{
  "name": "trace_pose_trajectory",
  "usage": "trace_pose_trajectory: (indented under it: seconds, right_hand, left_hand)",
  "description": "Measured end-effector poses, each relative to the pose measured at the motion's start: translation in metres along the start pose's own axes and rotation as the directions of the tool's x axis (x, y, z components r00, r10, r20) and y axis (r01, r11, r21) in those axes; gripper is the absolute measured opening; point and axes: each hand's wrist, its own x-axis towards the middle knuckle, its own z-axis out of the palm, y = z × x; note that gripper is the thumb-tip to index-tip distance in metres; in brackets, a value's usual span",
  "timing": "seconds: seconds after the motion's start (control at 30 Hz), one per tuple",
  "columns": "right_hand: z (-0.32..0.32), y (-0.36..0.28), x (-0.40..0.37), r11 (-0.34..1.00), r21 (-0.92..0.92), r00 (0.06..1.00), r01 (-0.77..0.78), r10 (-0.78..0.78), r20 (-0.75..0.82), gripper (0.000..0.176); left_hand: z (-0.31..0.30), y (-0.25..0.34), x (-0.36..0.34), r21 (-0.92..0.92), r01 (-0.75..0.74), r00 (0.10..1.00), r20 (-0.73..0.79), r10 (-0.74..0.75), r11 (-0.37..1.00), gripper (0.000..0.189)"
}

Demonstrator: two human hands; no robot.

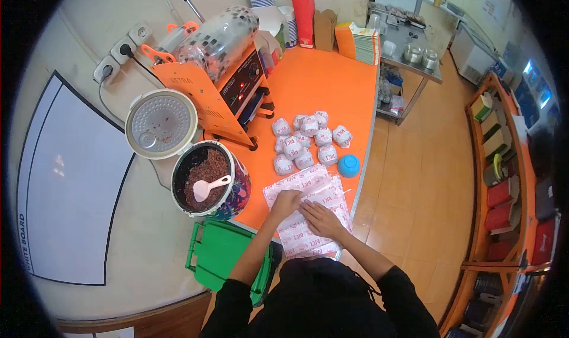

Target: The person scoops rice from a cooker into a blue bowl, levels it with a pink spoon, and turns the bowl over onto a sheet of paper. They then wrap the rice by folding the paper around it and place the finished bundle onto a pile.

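Note:
A stack of white wrapping paper [308,237] printed in red lies at the orange table's near edge, its top part folded or raised. My left hand [286,204] is closed on the paper's left side, fingers curled at the fold. Beside it, my right hand [320,220] rests on the paper with its fingers stretched out toward the left hand. Whether anything lies under the fold is hidden. Just beyond the paper sits a pile of round wrapped rice bundles [291,147], with a small blue bowl [349,166] at its right.
Left of the paper, an open rice cooker [242,187] holds dark rice and a pink rice paddle [208,188]. An orange sealing machine [195,101] stands behind it. A green bin [222,252] is below the table's left side. Folded cartons [358,44] stand at the back.

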Motion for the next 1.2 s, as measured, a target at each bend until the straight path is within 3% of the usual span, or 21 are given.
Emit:
trace_pose_trajectory:
  seconds: [0.07,0.17,0.27,0.37,0.47,0.57,0.67,0.77,0.8,0.9,1.0,1.07,1.13,1.2]
  right_hand:
    - [-0.001,0.000,0.000,1.000,-0.014,1.000,0.008,-0.009,-0.014,0.048]
    - [0.009,0.006,-0.010,0.999,-0.042,0.993,-0.024,0.028,0.113,0.046]
    - [0.020,0.013,-0.019,0.999,-0.007,0.985,-0.036,0.036,0.171,0.040]
    - [0.027,0.022,-0.028,0.982,-0.133,0.987,0.137,-0.146,-0.061,0.036]
    - [0.031,0.018,-0.037,0.961,-0.270,0.978,0.059,-0.110,-0.178,0.038]
    - [0.016,0.020,-0.028,0.974,-0.225,0.983,-0.030,-0.011,-0.181,0.040]
    - [0.023,0.040,-0.037,0.995,-0.074,0.992,-0.072,0.064,-0.104,0.035]
    - [0.021,0.051,-0.040,0.995,0.017,0.995,-0.100,0.100,-0.029,0.030]
    - [0.018,0.054,-0.038,0.993,0.045,0.994,-0.111,0.111,0.000,0.029]
    - [0.005,0.057,-0.019,0.982,-0.010,0.982,-0.186,0.186,0.029,0.033]
    - [0.002,0.060,0.002,0.960,-0.006,0.955,-0.278,0.278,0.103,0.036]
    - [-0.007,0.050,0.021,0.949,-0.092,0.951,-0.301,0.306,0.045,0.035]
    - [-0.007,0.048,0.036,0.956,-0.159,0.967,-0.247,0.253,0.021,0.033]
    - [0.002,0.052,0.045,0.971,-0.211,0.992,-0.112,0.120,0.027,0.030]
  left_hand:
    - [0.024,-0.016,-0.018,-0.171,-0.199,0.954,-0.258,0.151,0.965,0.035]
    - [0.046,-0.011,-0.041,-0.050,-0.409,0.835,-0.424,0.351,0.911,0.036]
    - [0.063,-0.001,-0.052,-0.029,-0.359,0.839,-0.448,0.309,0.933,0.042]
    - [0.071,0.009,-0.066,0.163,-0.316,0.837,-0.415,0.356,0.934,0.049]
    - [0.080,0.020,-0.079,0.233,-0.309,0.842,-0.383,0.379,0.922,0.051]
    - [0.097,0.010,-0.077,0.323,-0.253,0.817,-0.433,0.380,0.912,0.047]
    - [0.115,0.000,-0.075,0.103,-0.162,0.662,-0.726,0.185,0.981,0.031]
    - [0.112,-0.020,-0.076,0.055,-0.109,0.686,-0.718,0.115,0.993,0.018]
    - [0.113,-0.030,-0.070,0.080,-0.129,0.644,-0.751,0.145,0.988,0.010]
    - [0.098,-0.034,-0.065,0.073,-0.171,0.642,-0.748,0.167,0.983,0.014]
    - [0.100,-0.061,-0.051,-0.281,-0.086,0.774,-0.623,-0.113,0.956,0.016]
    - [0.072,-0.018,-0.051,-0.189,-0.073,0.671,-0.736,-0.092,0.979,0.017]
    - [0.055,0.000,-0.043,-0.040,0.031,0.653,-0.756,-0.050,0.999,0.021]
    - [0.051,0.001,-0.036,0.190,0.186,0.731,-0.682,-0.007,0.964,0.030]
